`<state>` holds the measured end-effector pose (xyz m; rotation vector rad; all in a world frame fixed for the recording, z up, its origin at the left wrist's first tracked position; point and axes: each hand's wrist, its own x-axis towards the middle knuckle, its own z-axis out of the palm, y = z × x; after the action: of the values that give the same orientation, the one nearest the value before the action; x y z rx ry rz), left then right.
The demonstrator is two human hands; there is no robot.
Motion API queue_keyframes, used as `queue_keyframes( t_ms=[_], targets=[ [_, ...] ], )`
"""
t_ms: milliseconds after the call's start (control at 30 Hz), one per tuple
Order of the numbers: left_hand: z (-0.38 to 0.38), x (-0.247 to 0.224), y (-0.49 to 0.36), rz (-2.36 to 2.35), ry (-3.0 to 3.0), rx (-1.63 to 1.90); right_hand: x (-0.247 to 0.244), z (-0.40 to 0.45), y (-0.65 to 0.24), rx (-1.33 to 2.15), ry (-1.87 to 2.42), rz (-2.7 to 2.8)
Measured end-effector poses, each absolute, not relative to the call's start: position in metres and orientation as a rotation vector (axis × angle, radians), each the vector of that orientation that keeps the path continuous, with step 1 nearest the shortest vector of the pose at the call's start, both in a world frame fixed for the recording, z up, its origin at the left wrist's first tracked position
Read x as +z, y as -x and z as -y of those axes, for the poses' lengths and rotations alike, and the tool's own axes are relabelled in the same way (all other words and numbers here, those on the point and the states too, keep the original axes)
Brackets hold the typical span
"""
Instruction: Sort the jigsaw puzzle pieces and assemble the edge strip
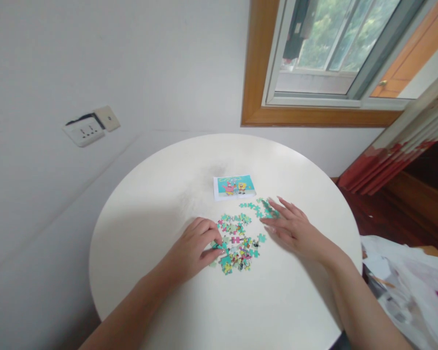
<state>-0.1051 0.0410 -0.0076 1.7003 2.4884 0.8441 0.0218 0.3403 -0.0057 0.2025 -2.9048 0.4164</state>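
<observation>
A loose pile of small jigsaw puzzle pieces [241, 253] lies on the white round table [138, 233], with teal, yellow, pink and pale green among its colours. At the pile's left edge, my left hand [199, 245] has its thumb and forefinger closed around a teal puzzle piece [223, 246]. My right hand [290, 226] is open, fingers spread, its fingertips at a separate group of teal pieces [264, 208] on the right. Part of that group is hidden under the fingers. Beyond the pieces lies a flat picture box or card [235, 187] showing a pink and a yellow cartoon figure.
The table stands against a white wall [168, 63] with a socket plate [83, 130]. A wood-framed window [261, 114] is at the upper right, beside a red and cream curtain [390, 155]. White plastic bags [412, 277] sit past the table's right edge.
</observation>
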Motion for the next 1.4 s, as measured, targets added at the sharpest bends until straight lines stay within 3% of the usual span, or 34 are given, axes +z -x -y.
queue_keyframes(
  t_ms=[600, 833, 1400],
  targets=[
    [-0.041, -0.008, 0.106, -2.498, -1.701, 0.829, -0.004, -0.336, -0.016, 0.461, -0.229, 2.908],
    [-0.041, -0.008, 0.105, -2.497, -1.720, 0.806, -0.003, -0.299, -0.002, 0.515, -0.543, 2.791],
    [-0.041, -0.007, 0.105, -2.501, -1.701, 0.824, -0.003, -0.310, -0.010, 0.501, -0.411, 2.844]
  ],
)
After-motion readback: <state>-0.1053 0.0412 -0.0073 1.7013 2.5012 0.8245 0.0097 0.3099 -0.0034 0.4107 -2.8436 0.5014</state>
